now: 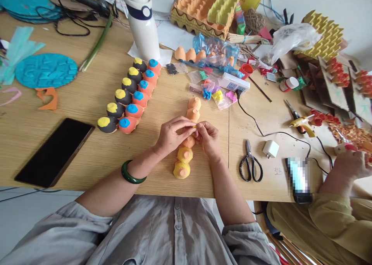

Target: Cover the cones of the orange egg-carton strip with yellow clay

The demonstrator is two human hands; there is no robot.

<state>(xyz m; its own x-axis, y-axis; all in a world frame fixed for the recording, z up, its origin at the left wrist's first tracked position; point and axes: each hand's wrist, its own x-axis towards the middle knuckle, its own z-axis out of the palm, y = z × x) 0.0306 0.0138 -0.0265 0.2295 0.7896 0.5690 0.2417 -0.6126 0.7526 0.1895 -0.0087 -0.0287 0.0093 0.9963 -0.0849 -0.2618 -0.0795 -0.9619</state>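
Observation:
My left hand, with a dark green bangle on the wrist, and my right hand meet fingertip to fingertip. Pinched between them is a small yellow piece, mostly hidden by the fingers; it looks like soft clay. Just under my hands runs a strip of egg-carton cups. Its far cups are plain orange, while the two nearest, such as the end cup, have yellow around an orange tip. My fingers cover the middle of the strip. To the left stand black cups with yellow tops and orange cups with blue tops.
A dark tablet lies left, and a white bottle stands behind. Right are scissors, a white charger, a phone and a glue gun. Clay bags surround a power strip. Another person's hand is far right.

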